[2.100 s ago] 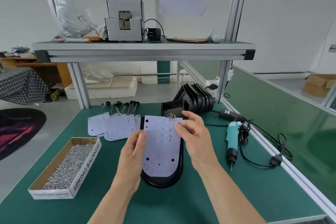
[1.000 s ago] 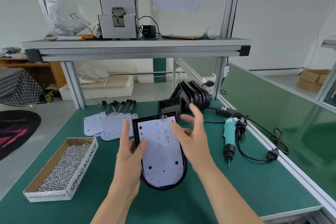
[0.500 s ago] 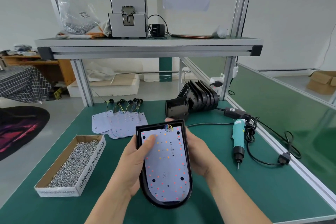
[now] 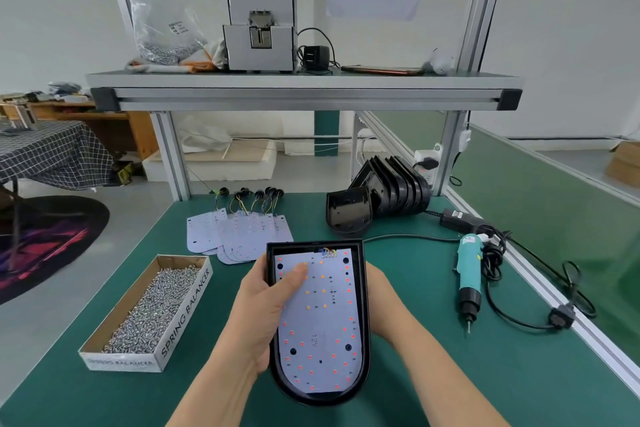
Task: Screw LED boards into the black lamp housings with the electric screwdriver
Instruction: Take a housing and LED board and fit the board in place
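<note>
A black lamp housing [image 4: 364, 308] with a white LED board [image 4: 323, 326] lying inside it is lifted off the green bench [image 4: 450, 374] between both hands. My left hand [image 4: 258, 315] grips its left wall, thumb pressing on the board's upper left. My right hand [image 4: 384, 302] holds the housing from behind its right side, fingers mostly hidden. The teal electric screwdriver [image 4: 468, 279] lies on the bench to the right, tip toward me, untouched. A cardboard box of screws [image 4: 152, 308] sits at the left.
Spare LED boards [image 4: 235, 232] with wire leads fan out at the back left. A stack of empty black housings [image 4: 381, 194] stands at the back right. The screwdriver's black cable [image 4: 540, 291] and adapter trail along the right edge. An overhead shelf [image 4: 304, 90] carries a grey machine.
The board has gone from resting on top of the housing to lying inside it. Both hands then closed on the housing and lifted it toward me.
</note>
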Motion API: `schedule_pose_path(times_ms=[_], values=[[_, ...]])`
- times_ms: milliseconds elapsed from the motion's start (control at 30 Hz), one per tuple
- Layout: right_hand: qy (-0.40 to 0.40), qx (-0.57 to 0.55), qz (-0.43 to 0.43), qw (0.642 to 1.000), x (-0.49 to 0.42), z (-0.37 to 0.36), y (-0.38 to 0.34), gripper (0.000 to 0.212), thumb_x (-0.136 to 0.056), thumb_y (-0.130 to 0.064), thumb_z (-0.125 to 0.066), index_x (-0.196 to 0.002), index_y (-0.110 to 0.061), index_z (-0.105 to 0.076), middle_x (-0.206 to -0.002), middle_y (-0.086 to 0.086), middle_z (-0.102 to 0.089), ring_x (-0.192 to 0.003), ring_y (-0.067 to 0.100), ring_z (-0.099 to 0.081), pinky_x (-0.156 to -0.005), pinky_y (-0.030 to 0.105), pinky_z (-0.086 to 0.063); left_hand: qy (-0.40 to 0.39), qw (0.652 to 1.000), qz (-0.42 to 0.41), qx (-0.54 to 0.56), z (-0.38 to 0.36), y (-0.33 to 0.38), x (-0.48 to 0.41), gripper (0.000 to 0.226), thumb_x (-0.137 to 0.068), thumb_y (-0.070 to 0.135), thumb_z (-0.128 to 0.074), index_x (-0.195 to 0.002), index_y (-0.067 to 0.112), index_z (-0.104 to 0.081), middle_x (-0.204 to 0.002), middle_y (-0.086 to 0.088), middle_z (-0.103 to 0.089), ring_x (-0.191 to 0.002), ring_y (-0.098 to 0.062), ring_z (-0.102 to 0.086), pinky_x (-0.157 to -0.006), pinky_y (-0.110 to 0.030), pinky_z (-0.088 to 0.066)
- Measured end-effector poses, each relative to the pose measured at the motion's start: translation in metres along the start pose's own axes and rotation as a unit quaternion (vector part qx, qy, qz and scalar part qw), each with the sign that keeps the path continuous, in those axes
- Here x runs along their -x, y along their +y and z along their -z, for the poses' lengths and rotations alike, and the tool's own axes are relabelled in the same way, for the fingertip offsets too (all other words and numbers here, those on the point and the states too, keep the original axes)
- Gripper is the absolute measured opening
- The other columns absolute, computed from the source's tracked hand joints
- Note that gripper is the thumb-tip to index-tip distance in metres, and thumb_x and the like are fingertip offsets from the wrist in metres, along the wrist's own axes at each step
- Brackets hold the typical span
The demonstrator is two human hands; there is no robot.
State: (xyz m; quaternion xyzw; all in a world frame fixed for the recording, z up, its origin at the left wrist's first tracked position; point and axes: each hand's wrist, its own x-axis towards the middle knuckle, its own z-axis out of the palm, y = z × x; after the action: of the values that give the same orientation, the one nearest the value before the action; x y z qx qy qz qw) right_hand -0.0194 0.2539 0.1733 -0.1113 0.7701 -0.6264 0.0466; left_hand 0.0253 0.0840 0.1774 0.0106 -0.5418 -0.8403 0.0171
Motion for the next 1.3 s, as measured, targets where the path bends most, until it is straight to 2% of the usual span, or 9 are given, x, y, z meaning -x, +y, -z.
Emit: schedule_pose_path(times_ms=[100, 233, 433, 633, 767, 867, 1033, 1167, 1300], values=[[0.076, -0.070, 0.050, 0.993, 0.007, 0.003, -0.001, 0.020, -0.098, -0.021, -0.055, -0.091, -0.027, -0.074, -0.096, 0.001, -0.066, -0.073, 0.004, -0.058, -0.070, 0.020, -0.050, 0.024, 0.999, -0.014, -0.016, 0.000, 0.004, -0.003, 0.044, -0.074, 0.019, -0.086, -0.113, 0.012, -0.067, -0.110, -0.018, -0.074, -0.096, -0.040, -0.073, -0.075, -0.051, -0.060], [0.026, -0.079, 0.080, 0.993, 0.017, 0.008, -0.007, 0.044, -0.088, -0.055, -0.057, -0.096, -0.012, -0.065, -0.086, 0.009, -0.060, -0.078, 0.011, -0.050, -0.076, 0.031, -0.046, 0.023, 0.999, -0.028, -0.040, -0.002, 0.005, -0.003, 0.042, -0.073, 0.021, -0.080, -0.113, 0.013, -0.067, -0.108, -0.016, -0.075, -0.095, -0.038, -0.073, -0.077, -0.050, -0.061], [0.100, -0.063, 0.095, 0.988, 0.017, 0.003, -0.007, 0.052, -0.084, -0.042, -0.063, -0.098, 0.007, -0.055, -0.083, 0.005, -0.052, -0.077, 0.014, -0.043, -0.074, 0.038, -0.038, 0.010, 0.997, -0.036, -0.072, -0.011, 0.006, -0.002, 0.021, -0.084, 0.007, -0.076, -0.095, 0.025, -0.073, -0.103, -0.013, -0.076, -0.092, -0.036, -0.074, -0.075, -0.045, -0.062], [0.080, -0.104, 0.081, 0.988, 0.022, 0.000, 0.000, 0.009, -0.099, -0.020, -0.063, -0.096, -0.013, -0.068, -0.094, 0.003, -0.073, -0.084, 0.010, -0.063, -0.079, 0.029, -0.053, 0.022, 0.995, -0.042, -0.091, -0.014, 0.010, 0.000, 0.022, -0.085, 0.004, -0.076, -0.090, 0.025, -0.073, -0.100, -0.014, -0.077, -0.089, -0.036, -0.075, -0.078, -0.050, -0.061], [0.091, -0.077, 0.078, 0.990, 0.023, -0.002, 0.001, 0.011, -0.101, -0.017, -0.059, -0.093, -0.017, -0.066, -0.090, -0.007, -0.072, -0.082, 0.007, -0.062, -0.079, 0.029, -0.052, 0.025, 0.995, -0.045, -0.090, -0.014, 0.012, 0.000, 0.021, -0.084, 0.002, -0.075, -0.088, 0.022, -0.073, -0.098, -0.016, -0.076, -0.086, -0.038, -0.075, -0.074, -0.049, -0.062], [0.155, -0.031, 0.094, 0.983, 0.023, -0.009, 0.002, 0.024, -0.100, -0.020, -0.059, -0.077, -0.026, -0.054, -0.069, -0.018, -0.060, -0.065, 0.003, -0.049, -0.066, 0.026, -0.043, 0.024, 0.995, -0.051, -0.085, -0.018, 0.011, 0.001, 0.024, -0.085, -0.001, -0.074, -0.088, 0.024, -0.074, -0.098, -0.015, -0.077, -0.087, -0.036, -0.075, -0.073, -0.045, -0.062], [0.196, -0.021, 0.105, 0.975, 0.024, -0.018, 0.005, 0.030, -0.100, -0.026, -0.058, -0.073, -0.032, -0.048, -0.060, -0.016, -0.049, -0.055, 0.004, -0.039, -0.058, 0.030, -0.040, 0.028, 0.997, -0.038, -0.058, -0.021, 0.009, 0.001, 0.024, -0.086, -0.001, -0.073, -0.091, 0.022, -0.074, -0.097, -0.016, -0.077, -0.083, -0.035, -0.075, -0.064, -0.038, -0.061], [0.185, -0.043, 0.126, 0.974, 0.026, -0.016, 0.003, 0.022, -0.101, -0.025, -0.058, -0.081, -0.032, -0.056, -0.075, -0.016, -0.063, -0.066, 0.003, -0.053, -0.065, 0.018, -0.043, 0.024, 0.997, -0.049, -0.057, -0.021, 0.011, 0.001, 0.021, -0.085, -0.001, -0.074, -0.096, 0.017, -0.073, -0.098, -0.016, -0.076, -0.085, -0.036, -0.075, -0.066, -0.037, -0.061], [0.145, -0.089, 0.114, 0.979, 0.026, -0.013, 0.001, 0.009, -0.102, -0.021, -0.058, -0.101, -0.025, -0.066, -0.100, -0.007, -0.074, -0.095, 0.012, -0.068, -0.083, 0.028, -0.054, 0.016, 0.995, -0.068, -0.073, -0.022, 0.015, -0.001, 0.021, -0.086, 0.002, -0.073, -0.090, 0.022, -0.074, -0.098, -0.013, -0.077, -0.087, -0.033, -0.075, -0.069, -0.037, -0.061]])
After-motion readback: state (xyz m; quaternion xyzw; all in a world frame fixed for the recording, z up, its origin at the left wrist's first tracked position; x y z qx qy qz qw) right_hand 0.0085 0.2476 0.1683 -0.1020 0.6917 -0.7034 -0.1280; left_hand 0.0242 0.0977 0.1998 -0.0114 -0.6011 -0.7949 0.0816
